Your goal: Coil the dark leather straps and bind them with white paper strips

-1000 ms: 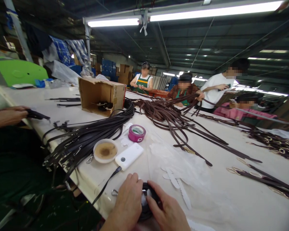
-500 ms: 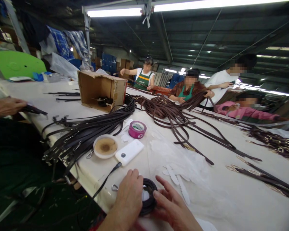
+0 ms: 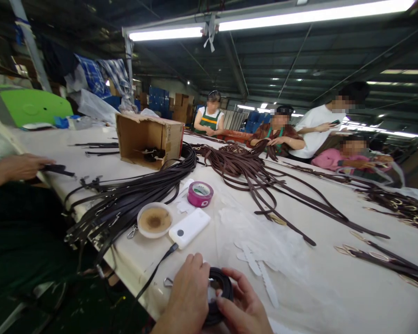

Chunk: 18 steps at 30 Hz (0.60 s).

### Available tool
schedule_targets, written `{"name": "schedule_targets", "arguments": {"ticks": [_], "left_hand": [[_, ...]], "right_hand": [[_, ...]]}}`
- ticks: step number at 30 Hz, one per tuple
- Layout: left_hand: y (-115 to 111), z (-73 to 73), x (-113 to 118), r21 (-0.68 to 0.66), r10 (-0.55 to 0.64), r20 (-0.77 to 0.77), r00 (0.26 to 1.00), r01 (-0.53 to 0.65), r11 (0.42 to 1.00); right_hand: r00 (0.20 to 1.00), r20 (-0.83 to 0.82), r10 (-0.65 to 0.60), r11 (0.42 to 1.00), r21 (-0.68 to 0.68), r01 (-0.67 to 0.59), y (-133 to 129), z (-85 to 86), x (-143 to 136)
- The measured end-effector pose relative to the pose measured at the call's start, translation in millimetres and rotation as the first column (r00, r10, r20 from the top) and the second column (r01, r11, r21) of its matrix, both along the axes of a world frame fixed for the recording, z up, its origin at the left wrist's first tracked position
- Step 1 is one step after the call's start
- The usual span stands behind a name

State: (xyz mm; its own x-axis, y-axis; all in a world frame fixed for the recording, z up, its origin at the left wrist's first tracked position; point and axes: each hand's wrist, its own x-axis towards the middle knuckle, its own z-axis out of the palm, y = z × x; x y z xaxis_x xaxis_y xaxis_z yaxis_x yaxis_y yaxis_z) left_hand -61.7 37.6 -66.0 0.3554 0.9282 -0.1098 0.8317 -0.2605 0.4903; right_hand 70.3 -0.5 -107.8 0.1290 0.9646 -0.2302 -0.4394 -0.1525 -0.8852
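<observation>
A black strap wound into a round coil (image 3: 225, 283) stands between my two hands at the table's near edge. My left hand (image 3: 192, 290) grips the coil's left side, its fingers bent over the rim. With thumb and fingers, my right hand (image 3: 242, 299) holds the right side. A metal snap hook (image 3: 168, 281) pokes out to the left of my left hand. Something whitish shows inside the coil; what it is I cannot tell. Just beyond my hands lies a white power bank (image 3: 190, 227) with a black cable (image 3: 156, 269) plugged in.
A bowl of brownish stuff (image 3: 155, 220) and a purple tape roll (image 3: 199, 194) stand beyond. Black straps (image 3: 132, 195) hang over the left edge near a cardboard box (image 3: 149, 139). Brown straps (image 3: 237, 167) spread across the middle. A co-worker's hand (image 3: 21, 167) is at left; several people work opposite.
My right hand has closed in on the coil, its fingers now against the rim. Across the table, co-workers have shifted their arms. The view has tilted slightly.
</observation>
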Motion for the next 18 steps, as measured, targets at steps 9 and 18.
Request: {"name": "schedule_targets", "arguments": {"ticks": [9, 18], "left_hand": [[-2.0, 5.2, 1.3, 0.008, -0.011, -0.061, 0.998, 0.012, 1.000], [-3.5, 1.0, 0.9, 0.081, 0.012, 0.013, 1.000, -0.013, 0.997]], "right_hand": [[0.830, 0.535, 0.158, 0.985, -0.023, -0.172, 1.8, 6.9, 13.3], [0.996, 0.057, 0.066, 0.991, -0.116, -0.059, 3.2, 26.2, 4.7]]}}
